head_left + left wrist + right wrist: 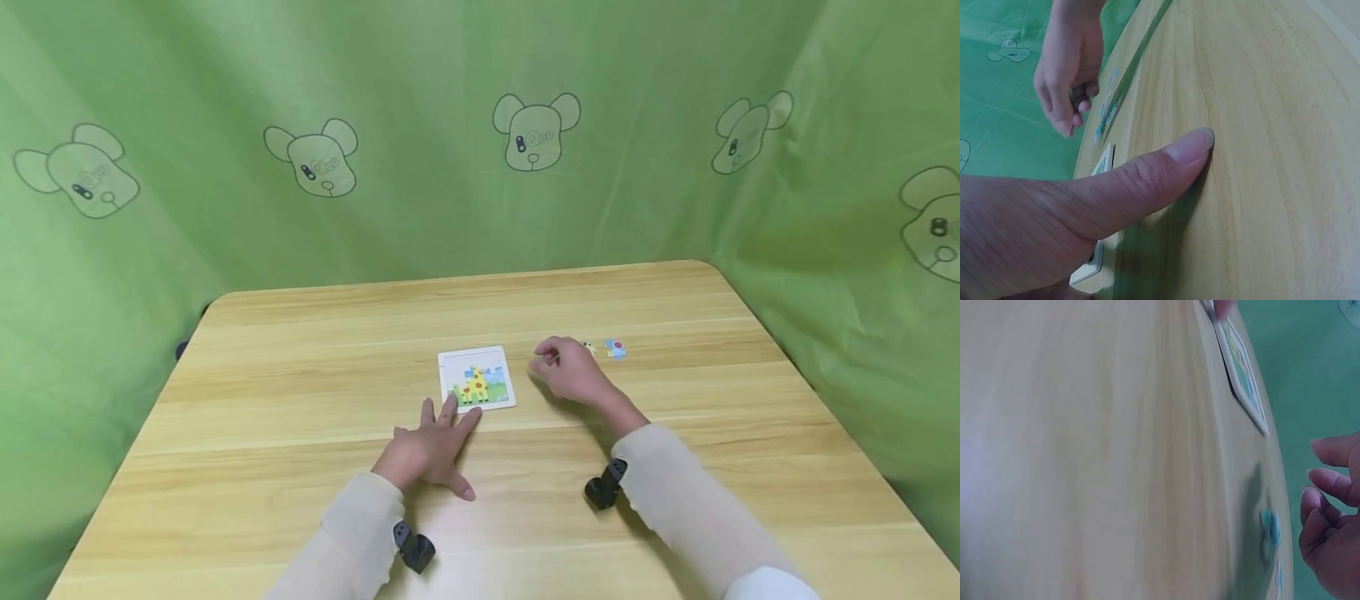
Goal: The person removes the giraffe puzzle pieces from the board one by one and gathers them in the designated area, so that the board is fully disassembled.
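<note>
Nearest us, two pale long sleeves (348, 533) are reaching in over the light wood-grain tabletop (300, 358), and the left hand (427, 454) is lying spread, fingers fanned and thumb out wide, gripping nothing; its fingertips seem to be resting on the near rim of the white-framed, square giraffe puzzle board (508, 379). That board is sitting flat just beyond the hand, around the middle of the table, its picture filling the lower part while pale backing is showing above. It's looking thin, stiff and light, so it could be skating on this smooth wood; pressing the near rim flat should be steadying it, and lifting would be calling for a pinch on opposite edges, kept level so nothing is spilling. And to its right, the right hand (573, 372) is hovering with fingers part-curled, thumb near them; whether a piece is sitting in there, I cannot tell. Just past it, a small yellow puzzle piece (589, 347) is peeping out, with a light-blue, red-spotted puzzle piece (615, 349) lying beside it. Those are looking feather-light and card-stiff, tabs likely bending if forced; fingertips on opposite edges should be suiting them. Behind everything, a green mouse-print curtain (427, 200) is hanging.
</note>
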{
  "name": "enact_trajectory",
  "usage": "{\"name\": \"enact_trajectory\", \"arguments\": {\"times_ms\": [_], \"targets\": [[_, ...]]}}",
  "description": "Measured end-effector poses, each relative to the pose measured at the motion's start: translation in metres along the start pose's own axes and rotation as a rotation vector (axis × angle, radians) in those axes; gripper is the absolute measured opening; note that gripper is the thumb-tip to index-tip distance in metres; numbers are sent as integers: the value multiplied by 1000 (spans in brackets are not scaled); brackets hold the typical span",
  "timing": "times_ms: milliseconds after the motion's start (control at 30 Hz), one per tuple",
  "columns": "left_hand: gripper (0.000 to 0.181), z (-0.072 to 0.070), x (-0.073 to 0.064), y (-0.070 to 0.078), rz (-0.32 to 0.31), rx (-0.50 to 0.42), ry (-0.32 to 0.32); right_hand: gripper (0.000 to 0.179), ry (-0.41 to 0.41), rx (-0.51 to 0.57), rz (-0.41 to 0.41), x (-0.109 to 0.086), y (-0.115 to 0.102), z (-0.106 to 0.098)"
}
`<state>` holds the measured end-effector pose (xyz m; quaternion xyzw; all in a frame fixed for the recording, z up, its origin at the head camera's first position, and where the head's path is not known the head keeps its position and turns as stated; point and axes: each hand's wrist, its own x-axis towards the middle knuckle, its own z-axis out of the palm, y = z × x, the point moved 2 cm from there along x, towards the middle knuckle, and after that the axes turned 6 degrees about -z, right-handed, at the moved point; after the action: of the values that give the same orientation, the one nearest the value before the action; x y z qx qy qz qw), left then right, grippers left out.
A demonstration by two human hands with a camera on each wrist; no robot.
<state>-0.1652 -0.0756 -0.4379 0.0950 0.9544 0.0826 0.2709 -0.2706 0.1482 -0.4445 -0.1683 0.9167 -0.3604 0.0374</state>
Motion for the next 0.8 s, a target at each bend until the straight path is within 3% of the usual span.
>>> {"name": "enact_trajectory", "arguments": {"times_ms": [367,533,800], "targets": [[119,-1,-1,1,-5,27,2,32,-138,-26,-94,23,-35,32],[118,0,1,1,-1,29,-8,31,-200,-31,-92,26,-36,43],[119,-1,0,1,-14,30,-17,30,-221,-57,-87,23,-36,49]]}}
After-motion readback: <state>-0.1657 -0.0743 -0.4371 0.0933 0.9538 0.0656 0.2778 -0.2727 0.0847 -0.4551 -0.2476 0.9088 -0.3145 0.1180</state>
